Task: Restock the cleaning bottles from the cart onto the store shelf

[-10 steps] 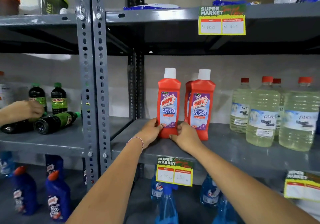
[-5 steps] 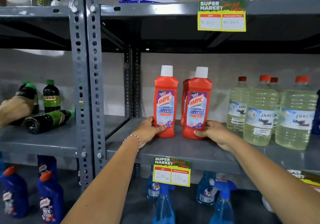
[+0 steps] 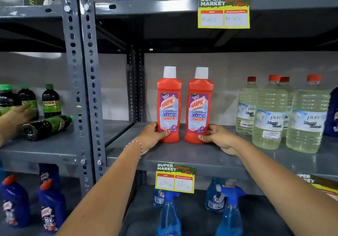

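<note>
Two red Harpic bathroom cleaner bottles with white caps stand upright side by side on the grey middle shelf [image 3: 182,155]. My left hand [image 3: 152,135] grips the base of the left bottle [image 3: 169,106]. My right hand [image 3: 217,137] grips the base of the right bottle [image 3: 200,107]. Both labels face me. A small gap separates the two bottles. The cart is out of view.
Several clear bottles of pale liquid with red caps [image 3: 270,115] stand to the right on the same shelf. Another person's hand [image 3: 16,117] reaches among dark green-capped bottles [image 3: 51,100] on the left shelf, one lying down [image 3: 47,128]. Blue spray bottles [image 3: 168,212] fill the lower shelf.
My right hand has shifted the right bottle rightwards, so both now stand apart in a row. The third red bottle behind is no longer visible. The other person's hand stood a dark bottle upright.
</note>
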`<state>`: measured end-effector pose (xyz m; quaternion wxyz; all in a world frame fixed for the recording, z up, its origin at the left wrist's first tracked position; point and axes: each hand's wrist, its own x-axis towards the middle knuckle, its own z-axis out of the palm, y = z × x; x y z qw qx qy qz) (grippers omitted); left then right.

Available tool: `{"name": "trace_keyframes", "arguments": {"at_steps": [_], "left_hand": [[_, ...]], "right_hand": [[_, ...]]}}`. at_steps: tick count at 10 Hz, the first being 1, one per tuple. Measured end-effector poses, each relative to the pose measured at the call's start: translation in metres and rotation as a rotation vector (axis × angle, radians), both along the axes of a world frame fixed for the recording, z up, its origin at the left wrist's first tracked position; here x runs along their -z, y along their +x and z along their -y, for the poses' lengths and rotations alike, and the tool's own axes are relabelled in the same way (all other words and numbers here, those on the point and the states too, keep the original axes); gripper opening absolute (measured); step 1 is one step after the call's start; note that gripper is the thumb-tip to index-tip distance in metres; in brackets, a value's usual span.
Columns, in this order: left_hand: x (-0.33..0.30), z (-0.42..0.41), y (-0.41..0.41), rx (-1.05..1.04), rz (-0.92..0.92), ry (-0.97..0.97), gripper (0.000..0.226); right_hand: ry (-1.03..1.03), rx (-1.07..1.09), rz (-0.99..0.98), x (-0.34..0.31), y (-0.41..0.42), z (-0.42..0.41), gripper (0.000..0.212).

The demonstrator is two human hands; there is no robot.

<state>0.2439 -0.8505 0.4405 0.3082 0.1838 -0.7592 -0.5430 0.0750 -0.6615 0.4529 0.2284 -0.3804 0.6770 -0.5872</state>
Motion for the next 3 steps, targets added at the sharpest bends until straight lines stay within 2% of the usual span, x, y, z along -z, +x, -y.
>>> {"name": "trace_keyframes", "arguments": {"at_steps": [2, 3], "left_hand": [[0.0, -0.007, 0.002, -0.155, -0.004, -0.041, 0.085], [0.001, -0.019, 0.011, -0.366, -0.059, -0.072, 0.101]], "right_hand": [[0.028, -0.015, -0.056, 0.0, 0.0, -0.013, 0.054], [0.026, 0.127, -0.242, -0.001, -0.001, -0.039, 0.039]]}}
